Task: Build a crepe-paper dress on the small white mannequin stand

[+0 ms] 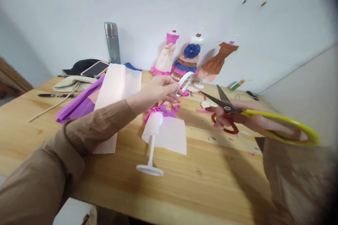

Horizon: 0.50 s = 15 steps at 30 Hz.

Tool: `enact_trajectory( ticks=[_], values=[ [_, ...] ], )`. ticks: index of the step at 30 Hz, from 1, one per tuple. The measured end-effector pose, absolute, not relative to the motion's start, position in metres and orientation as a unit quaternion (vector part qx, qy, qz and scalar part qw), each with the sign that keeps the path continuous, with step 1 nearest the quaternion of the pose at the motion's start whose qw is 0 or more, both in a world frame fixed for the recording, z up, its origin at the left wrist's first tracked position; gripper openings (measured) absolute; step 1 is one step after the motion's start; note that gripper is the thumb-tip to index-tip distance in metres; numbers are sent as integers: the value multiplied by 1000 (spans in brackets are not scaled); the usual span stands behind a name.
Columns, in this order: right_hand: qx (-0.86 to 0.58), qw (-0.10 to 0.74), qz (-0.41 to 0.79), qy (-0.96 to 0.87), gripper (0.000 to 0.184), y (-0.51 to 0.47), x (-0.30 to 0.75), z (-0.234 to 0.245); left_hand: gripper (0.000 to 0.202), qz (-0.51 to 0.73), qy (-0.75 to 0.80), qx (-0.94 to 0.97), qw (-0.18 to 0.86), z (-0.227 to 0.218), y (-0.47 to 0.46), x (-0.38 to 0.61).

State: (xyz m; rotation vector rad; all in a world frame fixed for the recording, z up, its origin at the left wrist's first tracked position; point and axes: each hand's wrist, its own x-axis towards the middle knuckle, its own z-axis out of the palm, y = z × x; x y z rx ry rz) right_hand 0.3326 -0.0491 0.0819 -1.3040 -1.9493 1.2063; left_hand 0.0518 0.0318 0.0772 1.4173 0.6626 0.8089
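Pinched between the fingers of my left hand (161, 90) is a roll of white tape (188, 81), raised over the middle of the table. My right hand (243, 114) grips scissors (227, 107) with yellow and red handles, their blades parted and pointing toward the tape. Below my left hand lies a small white mannequin stand (151, 151), its round base toward me and its upper end wrapped in pink and purple crepe paper (162, 111). A pale paper sheet (173, 135) is under the stand.
Three small dressed mannequins (188, 58) lean near the wall. At the left are a bottle (112, 42), a phone (95, 68), a pen (55, 95), purple paper (76, 103) and pale paper (109, 95). Scraps (208, 105) lie about the wooden table (195, 190).
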Motion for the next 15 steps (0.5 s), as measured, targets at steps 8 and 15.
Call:
enact_trajectory(
  ticks=[8,15],
  values=[
    [-381,238,603,-659,55,-51,295,76,21,334,270,661,616,75,27,55],
    [-381,281,616,-629,60,-50,286,76,19,314,269,696,587,75,21,57]
  ],
)
